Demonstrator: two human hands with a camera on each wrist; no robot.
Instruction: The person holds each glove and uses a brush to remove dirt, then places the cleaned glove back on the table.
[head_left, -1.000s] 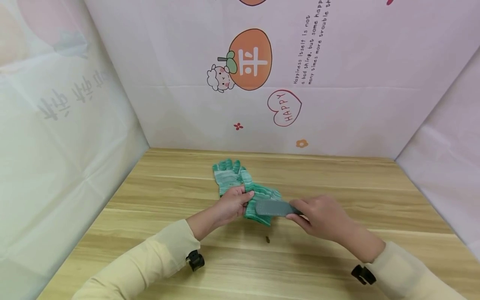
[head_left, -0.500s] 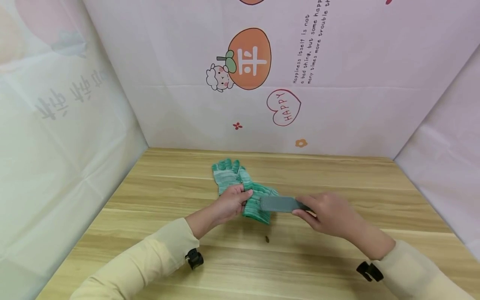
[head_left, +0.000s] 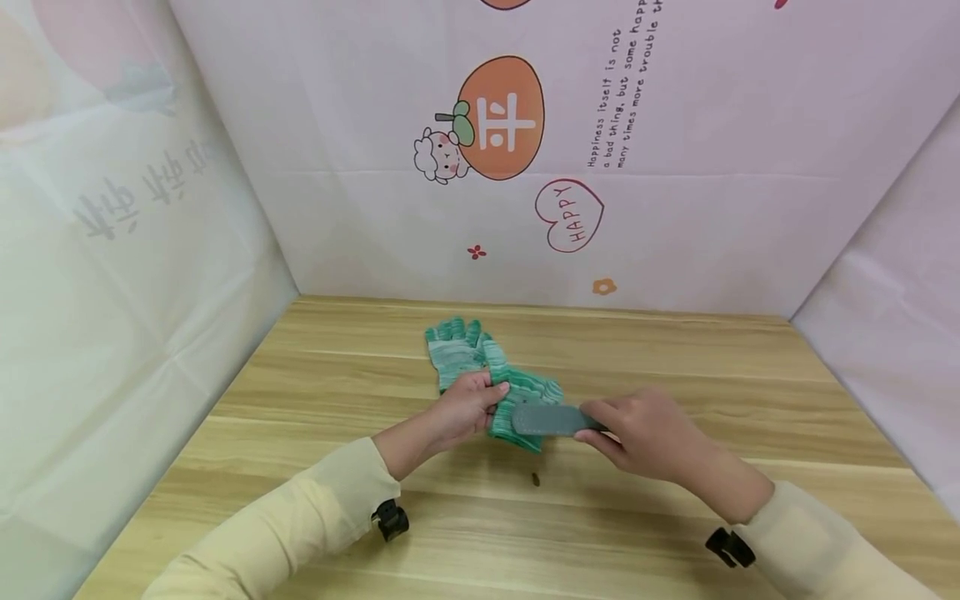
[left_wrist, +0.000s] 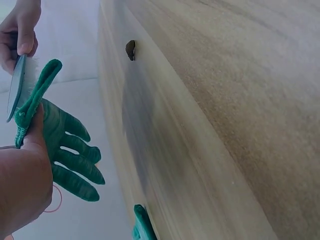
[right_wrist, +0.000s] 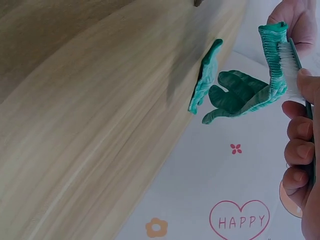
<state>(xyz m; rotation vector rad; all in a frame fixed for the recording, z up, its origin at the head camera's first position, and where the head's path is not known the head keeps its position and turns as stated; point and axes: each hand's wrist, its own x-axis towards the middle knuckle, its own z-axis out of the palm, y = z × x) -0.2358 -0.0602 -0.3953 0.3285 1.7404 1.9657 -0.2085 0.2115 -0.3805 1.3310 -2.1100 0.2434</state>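
My left hand point(head_left: 467, 408) grips a green striped knit glove point(head_left: 528, 387) off the table, thumb on top near its cuff. The glove's coated fingers point(left_wrist: 75, 150) hang down in the left wrist view. In my right hand point(head_left: 641, 433) is a brush with a grey-green back point(head_left: 551, 419), held by its handle. White bristles point(right_wrist: 289, 67) press against the glove's cuff in the right wrist view. A second matching glove point(head_left: 453, 350) lies flat on the table behind the left hand, its fingers toward the back wall.
A small dark brown bit point(head_left: 536, 479) lies on the wooden table point(head_left: 337, 500) in front of the gloves. White printed cloth point(head_left: 360, 233) stands as a wall behind the table, with more cloth walls at left and right.
The brush slid right along the cuff half a second ago and is now back toward the left. The left hand and the held glove have stayed nearly in place.
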